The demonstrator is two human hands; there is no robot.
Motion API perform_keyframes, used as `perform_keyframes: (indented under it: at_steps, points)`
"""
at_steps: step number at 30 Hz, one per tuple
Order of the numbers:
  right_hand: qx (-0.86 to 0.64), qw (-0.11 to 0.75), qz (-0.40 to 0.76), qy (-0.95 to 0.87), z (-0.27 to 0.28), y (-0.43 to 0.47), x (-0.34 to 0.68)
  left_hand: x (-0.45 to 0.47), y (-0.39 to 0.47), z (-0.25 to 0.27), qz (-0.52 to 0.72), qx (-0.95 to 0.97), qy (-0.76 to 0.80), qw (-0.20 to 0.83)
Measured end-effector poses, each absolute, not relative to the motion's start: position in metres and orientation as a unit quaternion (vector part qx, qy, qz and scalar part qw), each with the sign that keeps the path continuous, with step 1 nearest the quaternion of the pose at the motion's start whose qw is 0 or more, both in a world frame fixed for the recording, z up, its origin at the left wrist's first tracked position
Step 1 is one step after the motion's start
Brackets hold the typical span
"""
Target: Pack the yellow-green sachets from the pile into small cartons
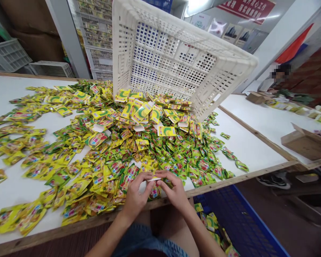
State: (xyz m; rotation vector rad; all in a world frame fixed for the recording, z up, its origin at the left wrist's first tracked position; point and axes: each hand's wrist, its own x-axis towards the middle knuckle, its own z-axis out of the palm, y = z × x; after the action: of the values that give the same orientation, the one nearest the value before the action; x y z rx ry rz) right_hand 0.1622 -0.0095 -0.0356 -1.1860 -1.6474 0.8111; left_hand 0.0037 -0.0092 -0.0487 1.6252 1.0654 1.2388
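Both hands meet at the table's front edge around one small yellow-and-white carton [154,178]. My left hand [137,194] pinches its left end and my right hand [173,189] pinches its right end. Most of the carton is hidden by fingers. Just beyond them lies a broad heap of small green and yellow candy packets [173,153]. Flat yellow cartons [143,111] spill onto the heap from a white plastic crate [176,64], which is tipped on its side with its opening toward me.
A blue crate [243,214] holding yellow-green cartons stands below the table edge at right. An open cardboard box [307,141] sits on the neighbouring table [267,125]. Stacked white crates [96,39] stand behind. Another person [267,82] is at the far right.
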Motion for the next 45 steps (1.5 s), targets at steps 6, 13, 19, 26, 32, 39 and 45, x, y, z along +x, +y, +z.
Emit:
perform_keyframes:
  at_steps: [6,13,19,26,32,39,45]
  points:
    - [-0.506,0.45,0.308,-0.668,-0.034,-0.011,0.16,0.007,-0.007,-0.045,0.493,0.61,0.464,0.412]
    - [-0.538,0.436,0.319,-0.647,-0.029,0.0,0.157,0.013,0.002,-0.044,0.497,0.582,0.488,0.42]
    - [-0.508,0.46,0.354,-0.636,-0.04,-0.005,0.16,0.01,-0.001,-0.056,0.518,0.579,0.439,0.451]
    - [-0.517,0.476,0.32,-0.636,-0.04,-0.021,0.156,0.004,-0.011,-0.053,0.519,0.607,0.424,0.427]
    - [-0.655,0.336,0.156,-0.659,0.033,-0.057,0.262,0.002,-0.014,-0.054,0.534,0.583,0.448,0.418]
    - [-0.611,0.278,0.034,-0.741,0.034,0.021,0.278,0.005,-0.01,-0.052,0.507,0.637,0.436,0.384]
    - [-0.605,0.239,-0.068,-0.756,-0.004,0.148,0.213,0.002,-0.018,-0.053,0.502,0.662,0.441,0.339]
